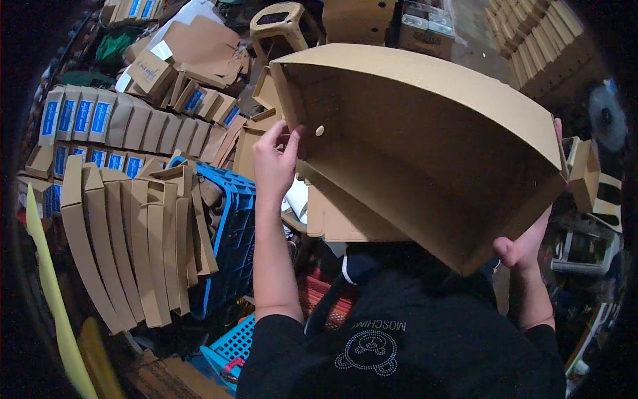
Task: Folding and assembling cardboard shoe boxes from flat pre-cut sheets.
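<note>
Right hand (525, 245) mostly hidden behind the open brown cardboard box (425, 153)
Right of the box, a pale round object (606, 112) is too blurred to identify.

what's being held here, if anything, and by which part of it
A box: the left hand holds its left end, the right hand its right end.

The box (425, 153) lies between the left hand (276, 156) and right hand (528, 243), with the crate (232, 226) to its left, trays (156, 256) farther left, and the stool (287, 20) on its far side.
</note>
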A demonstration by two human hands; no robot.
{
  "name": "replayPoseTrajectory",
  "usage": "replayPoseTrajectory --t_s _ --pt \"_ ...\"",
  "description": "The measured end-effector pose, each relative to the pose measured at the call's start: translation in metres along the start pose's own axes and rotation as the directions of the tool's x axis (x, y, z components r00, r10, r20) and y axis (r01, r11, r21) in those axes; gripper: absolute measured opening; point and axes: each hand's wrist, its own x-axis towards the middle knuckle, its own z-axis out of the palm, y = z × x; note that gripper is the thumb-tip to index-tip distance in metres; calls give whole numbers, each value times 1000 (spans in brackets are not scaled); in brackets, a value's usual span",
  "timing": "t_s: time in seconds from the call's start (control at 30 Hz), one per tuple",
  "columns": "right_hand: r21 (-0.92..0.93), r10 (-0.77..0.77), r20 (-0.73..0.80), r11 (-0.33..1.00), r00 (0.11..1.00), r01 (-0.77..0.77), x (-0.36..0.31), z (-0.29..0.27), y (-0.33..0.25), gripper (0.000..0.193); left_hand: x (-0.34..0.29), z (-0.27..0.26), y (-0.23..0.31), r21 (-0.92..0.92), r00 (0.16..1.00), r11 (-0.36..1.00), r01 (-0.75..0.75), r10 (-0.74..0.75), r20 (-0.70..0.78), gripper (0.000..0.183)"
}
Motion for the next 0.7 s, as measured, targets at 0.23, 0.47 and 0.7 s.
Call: replayPoseTrajectory --t_s 0.23,0.47,0.7 --pt "102 33 -13 994 999 -32 -5 -1 21 151 -3 -3 16 42 996 999 -24 28 -83 23" --pt "348 259 124 893 958 -286 -2 -58 102 127 -6 -31 41 97 988 989 112 -121 93 36" --pt "450 253 219 830 942 -328 -3 -62 116 106 -4 -35 57 192 991 976 98 -115 74 33"
